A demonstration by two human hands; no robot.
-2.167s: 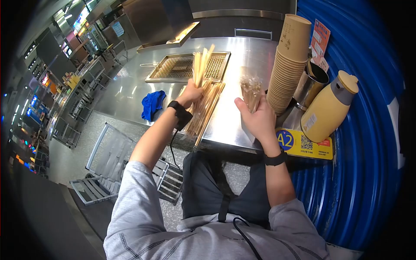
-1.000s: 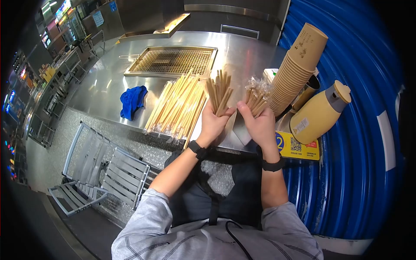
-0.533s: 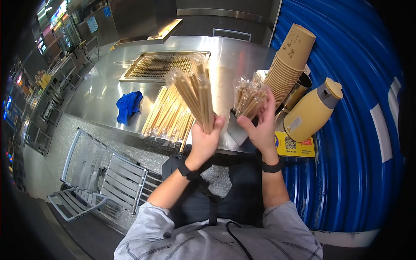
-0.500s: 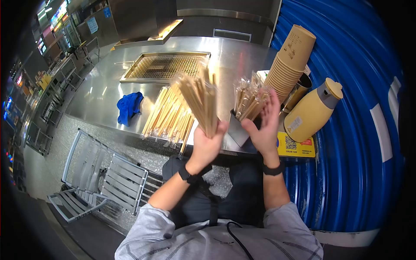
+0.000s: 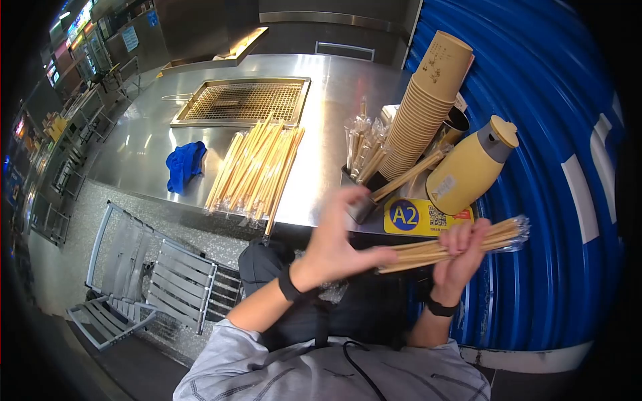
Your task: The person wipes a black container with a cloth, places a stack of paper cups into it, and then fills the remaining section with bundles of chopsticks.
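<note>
A bundle of plastic-wrapped chopsticks (image 5: pixel 498 238) lies nearly level in my right hand (image 5: pixel 460 250), whose fingers are wrapped around its middle. At the bundle's left end is the thumb of my left hand (image 5: pixel 338 244). That hand is open, thumb and fingers spread apart and slightly blurred, with the fingertips overlapping the dark square holder (image 5: pixel 361 209). Several wrapped chopsticks and other wrapped pieces (image 5: pixel 363 144) stand in the holder, and one pair leans out to the right. On the steel table to the left rests a large pile of wrapped chopsticks (image 5: pixel 254 170).
Behind the holder rises a tall stack of paper cups (image 5: pixel 422 110), beside a yellow jug (image 5: pixel 473 166) and a yellow A2 sign (image 5: pixel 428 217). A blue cloth (image 5: pixel 185 166) and a grill grate (image 5: pixel 244 100) are on the steel table (image 5: pixel 137 160). Folding chairs (image 5: pixel 177 281) stand at left.
The chopstick bundle has passed from my left hand to my right and turned from upright to level. My right hand has come away from the holder toward me; my left has opened.
</note>
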